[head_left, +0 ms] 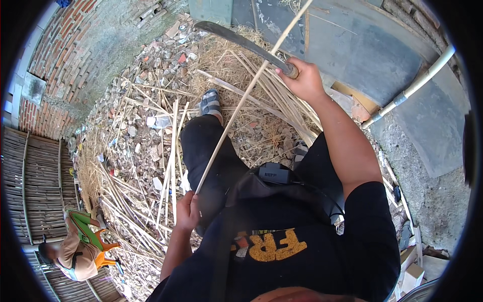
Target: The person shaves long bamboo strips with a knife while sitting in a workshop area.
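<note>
My right hand [305, 80] is closed round the handle of a machete [236, 39]. Its long, dark, slightly curved blade points to the far left. A long, pale bamboo strip [234, 115] runs slantwise from beside my left thigh up past the top of the picture. Near its lower end, my left hand [187, 212] grips this strip. Blade and strip cross close to the machete's handle; whether they touch I cannot tell.
Rubble, straw and loose bamboo strips [172, 160] cover the ground around my sandalled foot [210, 103]. Grey panels [357, 45] and a pale pole [427, 75] stand at right. A brick wall [65, 50] rises at left. Another person [80, 246] sits on an orange chair at lower left.
</note>
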The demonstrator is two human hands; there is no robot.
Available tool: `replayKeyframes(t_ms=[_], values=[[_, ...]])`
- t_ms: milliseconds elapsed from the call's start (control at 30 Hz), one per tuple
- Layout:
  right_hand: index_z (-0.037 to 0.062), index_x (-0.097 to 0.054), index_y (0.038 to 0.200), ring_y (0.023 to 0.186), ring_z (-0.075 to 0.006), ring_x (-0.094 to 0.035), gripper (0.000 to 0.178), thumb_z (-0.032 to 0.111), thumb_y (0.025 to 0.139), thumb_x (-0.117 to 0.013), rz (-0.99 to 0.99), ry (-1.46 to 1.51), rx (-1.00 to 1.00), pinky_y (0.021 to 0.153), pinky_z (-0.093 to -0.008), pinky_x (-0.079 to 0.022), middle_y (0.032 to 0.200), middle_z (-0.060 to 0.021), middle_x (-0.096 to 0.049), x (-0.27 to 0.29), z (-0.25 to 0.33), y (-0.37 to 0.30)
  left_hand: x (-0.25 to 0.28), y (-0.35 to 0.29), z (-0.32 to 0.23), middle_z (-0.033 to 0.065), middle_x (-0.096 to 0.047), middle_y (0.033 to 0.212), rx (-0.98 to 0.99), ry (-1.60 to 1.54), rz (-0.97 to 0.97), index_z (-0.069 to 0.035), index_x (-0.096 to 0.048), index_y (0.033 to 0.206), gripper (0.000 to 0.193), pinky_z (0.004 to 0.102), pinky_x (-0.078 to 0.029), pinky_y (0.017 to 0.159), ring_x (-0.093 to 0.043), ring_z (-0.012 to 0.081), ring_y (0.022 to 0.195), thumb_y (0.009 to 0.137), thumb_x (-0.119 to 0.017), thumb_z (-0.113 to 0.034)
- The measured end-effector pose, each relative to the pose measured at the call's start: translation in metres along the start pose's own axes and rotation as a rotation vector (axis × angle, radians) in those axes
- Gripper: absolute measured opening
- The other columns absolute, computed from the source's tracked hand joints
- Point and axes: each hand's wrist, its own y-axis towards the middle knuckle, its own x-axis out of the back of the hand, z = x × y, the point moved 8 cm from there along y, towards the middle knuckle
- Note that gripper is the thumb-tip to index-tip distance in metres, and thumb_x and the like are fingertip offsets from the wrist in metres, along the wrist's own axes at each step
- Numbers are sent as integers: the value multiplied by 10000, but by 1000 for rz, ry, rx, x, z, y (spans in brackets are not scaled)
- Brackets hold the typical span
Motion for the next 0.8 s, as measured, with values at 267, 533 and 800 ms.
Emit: replayKeyframes(t_ms=[267,533,800], values=[[57,-714,1008,730,-357,-690,325,304,821,-813,82,-34,13,677,-397,-537,803,-181,-702,-9,5,0,13,-6,-18,181,-594,645,60,219,-138,-14,-581,977,239,467,-458,559,-617,395,598,1027,-527,-241],[78,-701,937,729,-384,-664,253,269,804,-800,196,-28,178,648,-433,-522,783,-158,-690,-21,16,-7,8,-10,2,208,-557,634,190,206,1,-5,-519,777,420,434,-413,552,-530,359,559,1044,-524,-328],[115,-691,944,796,-379,-670,233,178,721,-718,554,-239,302,694,-486,-522,797,-148,-684,-53,48,-27,3,-2,-27,196,-554,633,117,68,-53,-6,-554,830,323,425,-410,545,-533,355,548,1040,-529,-250]])
